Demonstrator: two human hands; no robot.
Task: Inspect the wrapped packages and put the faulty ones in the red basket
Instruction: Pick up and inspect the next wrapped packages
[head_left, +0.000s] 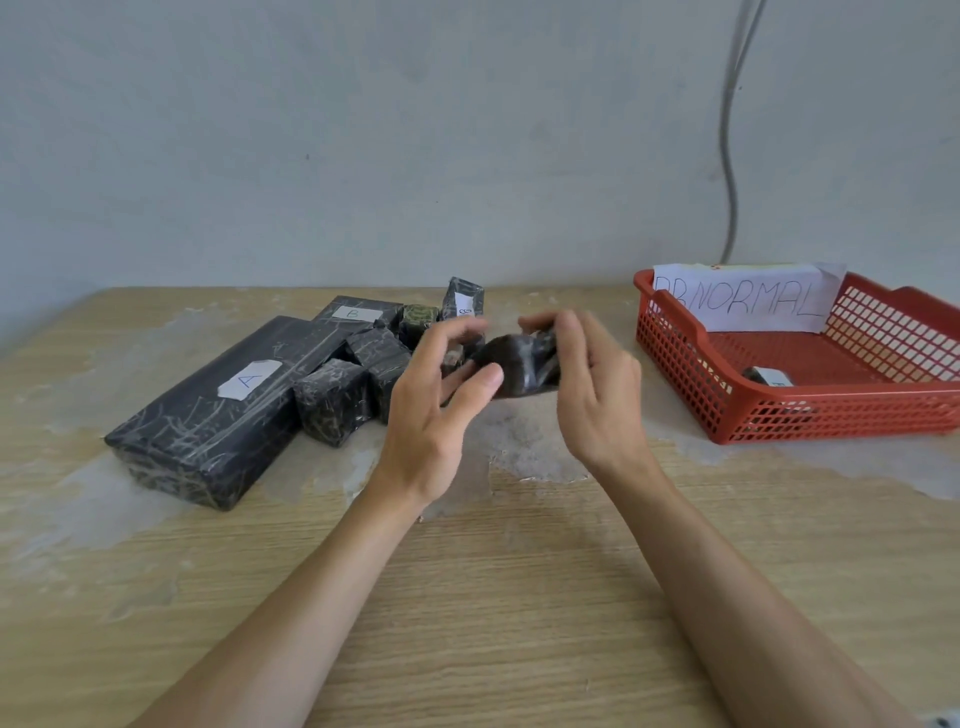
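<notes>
Both hands hold one small package (519, 366) in dark wrap above the middle of the wooden table. My left hand (441, 405) grips its left end between thumb and curled fingers. My right hand (592, 384) grips its right end, fingers curled over the top. The red basket (691, 364) stands at the right with a paper sign reading "ABNORMAL" (748, 301) and one small wrapped package (768, 376) lying inside. A pile of dark wrapped packages lies at the left: a long one labelled A (208, 415), one labelled B (358, 312), and several small cubes (332, 400).
The table (519, 597) has worn pale patches. A grey wall stands behind it, with a cable (730, 156) hanging down behind the basket. One upright labelled package (463, 299) stands at the back of the pile.
</notes>
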